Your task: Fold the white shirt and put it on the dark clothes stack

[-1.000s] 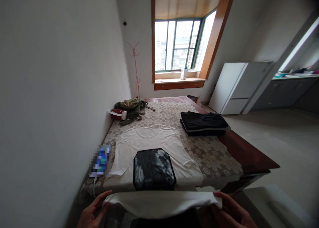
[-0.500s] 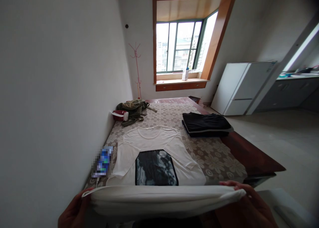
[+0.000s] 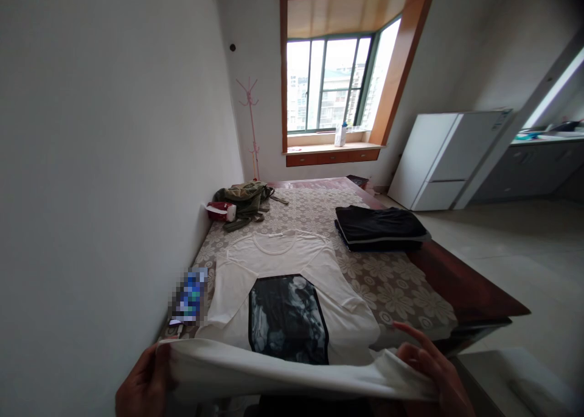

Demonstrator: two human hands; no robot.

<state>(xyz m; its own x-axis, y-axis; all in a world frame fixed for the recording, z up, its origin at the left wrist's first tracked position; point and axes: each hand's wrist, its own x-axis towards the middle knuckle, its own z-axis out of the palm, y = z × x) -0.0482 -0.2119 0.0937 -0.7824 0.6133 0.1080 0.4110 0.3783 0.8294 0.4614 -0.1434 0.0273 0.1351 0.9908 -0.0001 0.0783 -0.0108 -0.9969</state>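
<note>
A white T-shirt (image 3: pixel 283 244) with a dark printed panel lies spread, front up, over a floral cloth, its collar at the far end. Its near hem is lifted off the surface. At the hem's left corner my left hand (image 3: pixel 145 377) is closed on the fabric. The right end of the hem is gripped by my right hand (image 3: pixel 431 368), with the index finger stretched out and the other fingers curled at the cloth. Between the two hands the hem sags a little.
Folded black clothes (image 3: pixel 381 228) lie to the right. Along the left wall are a green backpack (image 3: pixel 244 201), a red-and-white packet (image 3: pixel 221 211) and a blurred-out phone (image 3: pixel 189 296) with a cable. Past the wooden edge (image 3: pixel 483 289) stands a white fridge (image 3: pixel 440 161).
The near hem has dropped and slackened in the middle, showing more of the printed panel. My right hand has moved slightly left and down, and its index finger has straightened.
</note>
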